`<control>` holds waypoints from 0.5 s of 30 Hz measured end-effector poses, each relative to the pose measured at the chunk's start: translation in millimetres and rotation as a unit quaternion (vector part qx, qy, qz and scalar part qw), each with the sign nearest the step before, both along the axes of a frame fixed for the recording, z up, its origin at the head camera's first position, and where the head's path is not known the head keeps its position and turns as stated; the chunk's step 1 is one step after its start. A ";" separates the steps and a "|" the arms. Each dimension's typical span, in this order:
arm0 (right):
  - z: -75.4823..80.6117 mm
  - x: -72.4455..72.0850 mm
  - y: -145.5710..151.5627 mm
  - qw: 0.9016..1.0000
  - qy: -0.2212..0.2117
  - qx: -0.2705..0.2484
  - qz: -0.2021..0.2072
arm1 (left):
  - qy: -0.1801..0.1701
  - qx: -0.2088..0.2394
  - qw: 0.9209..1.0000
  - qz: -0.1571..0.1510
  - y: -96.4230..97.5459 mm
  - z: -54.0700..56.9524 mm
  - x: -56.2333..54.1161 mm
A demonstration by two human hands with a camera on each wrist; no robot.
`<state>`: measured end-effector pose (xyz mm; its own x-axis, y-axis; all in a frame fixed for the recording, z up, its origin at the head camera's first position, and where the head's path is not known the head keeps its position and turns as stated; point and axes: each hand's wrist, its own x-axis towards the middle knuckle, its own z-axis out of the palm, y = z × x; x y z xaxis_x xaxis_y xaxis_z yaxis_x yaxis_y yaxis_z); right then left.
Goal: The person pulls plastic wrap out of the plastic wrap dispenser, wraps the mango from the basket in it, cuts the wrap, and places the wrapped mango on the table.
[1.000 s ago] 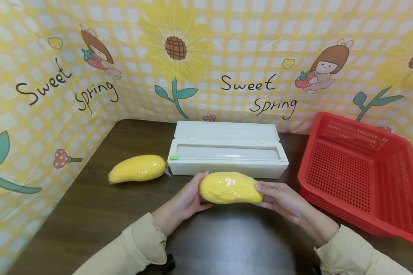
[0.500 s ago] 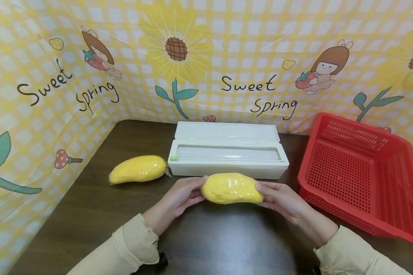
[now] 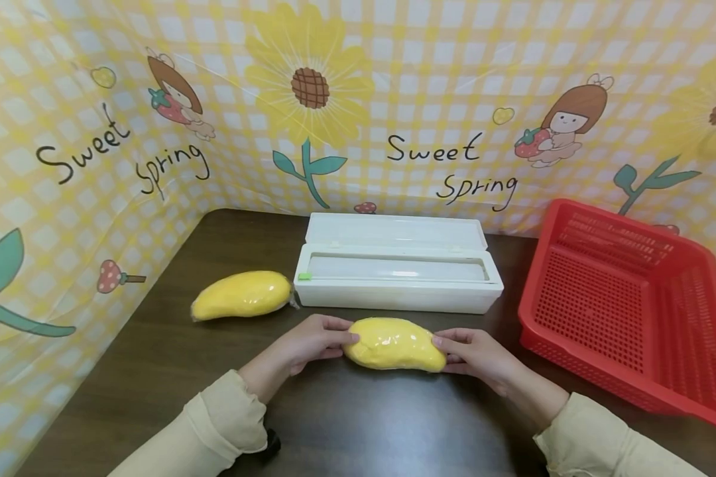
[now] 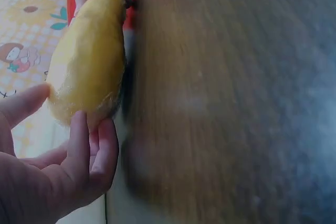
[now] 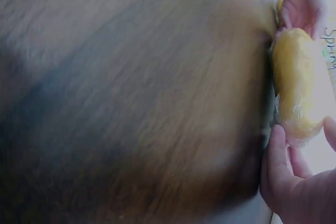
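Observation:
A yellow mango [image 3: 394, 343] wrapped in shiny cling film lies level between both hands, just in front of a white cling film dispenser [image 3: 394, 296]. My left hand [image 3: 307, 341] grips its thicker left end, thumb and fingers spread around it in the left wrist view. At the narrower right end, my right hand [image 3: 480, 358] holds it between thumb and fingers. Loose film shows on the mango [image 5: 296, 82] near the right hand in the right wrist view. Whether its underside touches the table cannot be told. A second wrapped mango [image 3: 241, 295] rests at left.
The dispenser's lid [image 3: 394, 230] stands back, exposing a roll of film [image 3: 394, 267] and a green slider [image 3: 304, 276]. A red perforated basket [image 3: 591, 305] occupies the right side of the dark wooden table [image 3: 173, 384]. A patterned yellow cloth [image 3: 435, 79] hangs behind.
Both hands have brought the mango lower and nearer the front, away from the dispenser. My left hand has shifted its hold, its thumb now on the mango's near left end.

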<state>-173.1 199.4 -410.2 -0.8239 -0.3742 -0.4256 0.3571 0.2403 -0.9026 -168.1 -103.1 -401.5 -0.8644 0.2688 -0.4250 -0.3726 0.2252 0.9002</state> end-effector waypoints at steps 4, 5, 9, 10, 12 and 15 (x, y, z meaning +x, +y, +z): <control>-0.6 -0.7 0.9 0.999 0.022 0.031 -0.004 | 0.005 -0.011 1.000 -0.008 -0.1 -2.4 -1.2; -0.6 -1.2 1.8 0.999 0.026 0.035 -0.001 | 0.009 -0.015 1.000 -0.013 0.0 -2.4 -1.3; 0.9 -2.6 6.0 0.999 0.022 0.039 0.008 | 0.023 -0.024 0.999 -0.030 0.7 -0.2 -0.4; 1.5 -3.0 6.5 0.999 0.018 0.039 0.010 | 0.024 -0.024 0.999 -0.030 0.7 0.2 0.0; 2.9 -3.9 7.2 0.999 0.010 0.040 0.013 | 0.021 -0.024 0.999 -0.023 0.6 0.2 0.1; 4.4 -5.2 8.2 0.999 0.006 0.040 0.021 | 0.018 -0.027 0.999 -0.015 -0.3 -0.7 -0.8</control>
<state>-178.3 207.6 -405.8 -0.8131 -0.3732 -0.4468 0.3353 0.3271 -0.8835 -168.9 -103.4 -402.2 -0.8715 0.2729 -0.4075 -0.3318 0.2838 0.8996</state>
